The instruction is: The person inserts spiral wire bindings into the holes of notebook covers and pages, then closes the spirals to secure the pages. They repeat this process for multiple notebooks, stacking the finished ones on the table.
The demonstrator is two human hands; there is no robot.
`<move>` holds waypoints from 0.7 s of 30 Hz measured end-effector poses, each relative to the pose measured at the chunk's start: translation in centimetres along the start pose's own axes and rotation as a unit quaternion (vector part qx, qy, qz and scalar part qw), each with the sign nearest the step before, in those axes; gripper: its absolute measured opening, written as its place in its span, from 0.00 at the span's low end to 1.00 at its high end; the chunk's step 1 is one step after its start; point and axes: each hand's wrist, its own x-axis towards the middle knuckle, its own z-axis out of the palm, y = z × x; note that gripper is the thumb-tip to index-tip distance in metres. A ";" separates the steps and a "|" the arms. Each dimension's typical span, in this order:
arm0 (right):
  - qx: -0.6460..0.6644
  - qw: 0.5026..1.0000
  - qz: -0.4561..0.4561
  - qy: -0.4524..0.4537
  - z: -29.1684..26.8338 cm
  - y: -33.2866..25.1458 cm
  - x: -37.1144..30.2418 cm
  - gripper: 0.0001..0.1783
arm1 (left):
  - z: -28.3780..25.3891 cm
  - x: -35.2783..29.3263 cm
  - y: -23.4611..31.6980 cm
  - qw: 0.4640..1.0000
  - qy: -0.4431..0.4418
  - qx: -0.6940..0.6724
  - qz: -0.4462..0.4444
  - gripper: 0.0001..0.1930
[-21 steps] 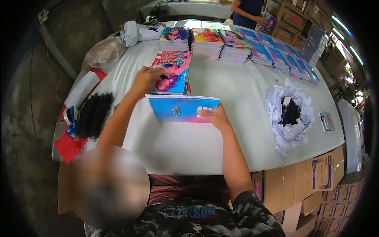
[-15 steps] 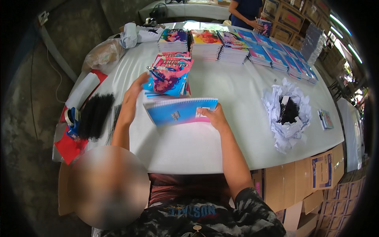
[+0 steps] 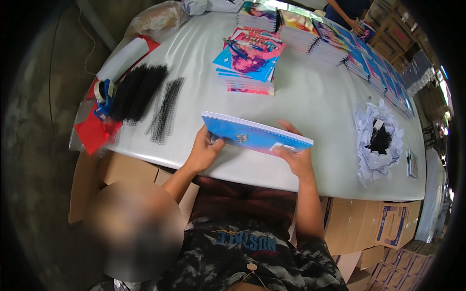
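Note:
A blue notebook [image 3: 259,138] with a row of holes along its far long edge is held tilted above the near part of the table. My left hand [image 3: 203,151] grips its left end, the thumb on the blue cover. At the right end, my right hand [image 3: 296,157] pinches it with the thumb over a small white label; its fingers behind are partly hidden and blurred. Beyond the notebook stands an uneven stack of pink and blue books [image 3: 250,68], with pens [image 3: 242,46] lying on top. Black binding coils [image 3: 167,111] lie left of my left hand.
A thick bundle of black coils [image 3: 138,92] and a blue tape dispenser [image 3: 103,99] lie at the left. Piles of spiral notebooks [image 3: 298,36] line the back. Crumpled paper [image 3: 364,140] holds more black pieces at the right. Another person's hand [image 3: 357,26] holds a book far off.
My left hand has come down from beside the stack and taken the notebook's left end. The head view has shifted and turned. My right hand has kept its grip.

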 end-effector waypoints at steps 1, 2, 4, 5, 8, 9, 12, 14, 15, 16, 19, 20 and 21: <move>0.054 0.998 -0.025 -0.028 0.6 -0.9 -0.2 0.20 | -0.4 -0.3 0.0 0.999 -0.027 0.031 -0.022 0.19; 0.010 0.998 -0.009 -0.057 -0.6 0.5 -0.6 0.20 | -0.9 -0.3 0.0 0.996 -0.054 0.061 -0.045 0.19; -0.089 0.991 0.008 -0.100 -4.6 3.4 -1.6 0.20 | -4.0 3.2 0.1 0.861 0.045 0.490 0.127 0.16; -0.091 0.991 0.012 -0.098 -4.6 3.3 -1.7 0.19 | -5.8 4.5 -0.1 0.799 0.186 0.556 0.136 0.16; -0.052 0.996 -0.004 -0.070 -2.4 1.4 -1.6 0.16 | -10.4 6.9 -0.2 0.690 0.275 0.667 -0.055 0.20; -0.017 0.999 -0.023 -0.046 -0.4 -0.3 -1.4 0.15 | -10.9 7.2 -1.2 0.703 0.249 0.661 -0.077 0.21; -0.053 0.995 -0.051 -0.064 -1.1 0.2 -1.2 0.15 | -10.8 7.9 -0.7 0.734 0.175 0.652 -0.071 0.19; -0.080 0.992 -0.053 -0.078 -2.1 0.5 -1.4 0.16 | -11.5 9.0 0.6 0.727 0.176 0.660 -0.069 0.17; -0.074 0.993 -0.050 -0.072 -2.3 0.3 -1.5 0.17 | -12.7 9.5 0.8 0.690 0.204 0.693 -0.038 0.15; -0.071 0.994 -0.046 -0.067 -2.5 0.1 -1.7 0.17 | -13.9 9.6 1.0 0.669 0.196 0.717 -0.014 0.16; -0.049 0.996 -0.053 -0.046 -2.4 -0.1 -1.9 0.17 | -15.2 10.4 2.2 0.752 0.199 0.626 -0.057 0.18; -0.055 0.996 -0.053 -0.047 -2.7 0.0 -2.0 0.17 | -15.2 10.4 2.5 0.766 0.195 0.608 -0.081 0.18; -0.058 0.996 -0.054 -0.050 -2.8 0.1 -1.9 0.17 | -15.3 10.3 3.0 0.776 0.195 0.591 -0.104 0.19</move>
